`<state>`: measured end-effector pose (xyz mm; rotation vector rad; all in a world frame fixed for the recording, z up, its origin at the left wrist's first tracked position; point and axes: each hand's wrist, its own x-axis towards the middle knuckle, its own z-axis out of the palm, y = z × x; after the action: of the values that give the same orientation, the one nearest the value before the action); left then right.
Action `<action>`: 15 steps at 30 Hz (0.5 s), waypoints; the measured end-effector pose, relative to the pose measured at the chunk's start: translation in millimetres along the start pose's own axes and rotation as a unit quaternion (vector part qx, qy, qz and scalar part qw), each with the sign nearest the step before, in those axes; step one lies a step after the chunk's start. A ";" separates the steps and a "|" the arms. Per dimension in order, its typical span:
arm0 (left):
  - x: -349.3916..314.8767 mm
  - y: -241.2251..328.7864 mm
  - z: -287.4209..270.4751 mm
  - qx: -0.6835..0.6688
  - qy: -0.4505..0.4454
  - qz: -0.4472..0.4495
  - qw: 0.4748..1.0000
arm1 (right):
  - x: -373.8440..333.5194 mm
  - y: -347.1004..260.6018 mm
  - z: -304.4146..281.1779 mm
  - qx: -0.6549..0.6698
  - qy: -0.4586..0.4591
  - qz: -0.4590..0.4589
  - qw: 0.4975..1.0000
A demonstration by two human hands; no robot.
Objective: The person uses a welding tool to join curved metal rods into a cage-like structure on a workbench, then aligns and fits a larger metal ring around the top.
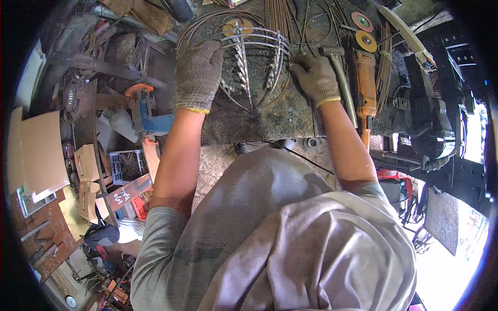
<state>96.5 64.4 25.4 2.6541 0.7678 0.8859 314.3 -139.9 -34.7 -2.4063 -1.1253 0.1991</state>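
The bench (290, 119) is crowded around the frame (241, 67), which lies near its front edge between the two gloved hands. To the right of the right hand (316, 78), just beside it, a hammer (343, 88) points its handle toward the person, and past that lies a grinder (365, 83) with an orange body; together they close off that side. Two round discs, a yellow one (366, 41) and a reddish one with a green centre (362, 21), sit beyond the grinder. A bundle of thin brown rods (278, 15) fills the far side, and a wire coil (199, 23) loops out behind the left hand (198, 75). Off the bench to the left stand a blue machine part (157, 123) and a white lattice crate (127, 167). The frame is bare, shiny metal: smooth bars bowed into arcs, with twisted, rope-like uprights between them. The bench top is dark, stained and rough; the gloves are grey-brown knit with yellow cuffs. The left hand is curled around the frame's left end; the right is bent at its right end, but whether its fingers grip cannot be told.
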 end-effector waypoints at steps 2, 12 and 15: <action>-0.3 2.3 -2.5 0.007 -0.002 0.000 1.000 | -10.2 -2.9 -10.1 0.024 0.037 -0.008 0.999; -3.6 -1.1 2.9 0.004 0.016 0.001 1.000 | -73.8 7.7 -51.3 0.144 0.096 0.029 0.985; -5.6 -2.0 4.0 0.016 0.020 -0.006 1.000 | -88.4 13.3 -53.0 0.153 0.079 0.046 0.984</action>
<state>94.4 62.7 18.7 2.6633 0.8135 0.9347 282.8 -232.8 -0.5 -2.1595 -0.8461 0.1917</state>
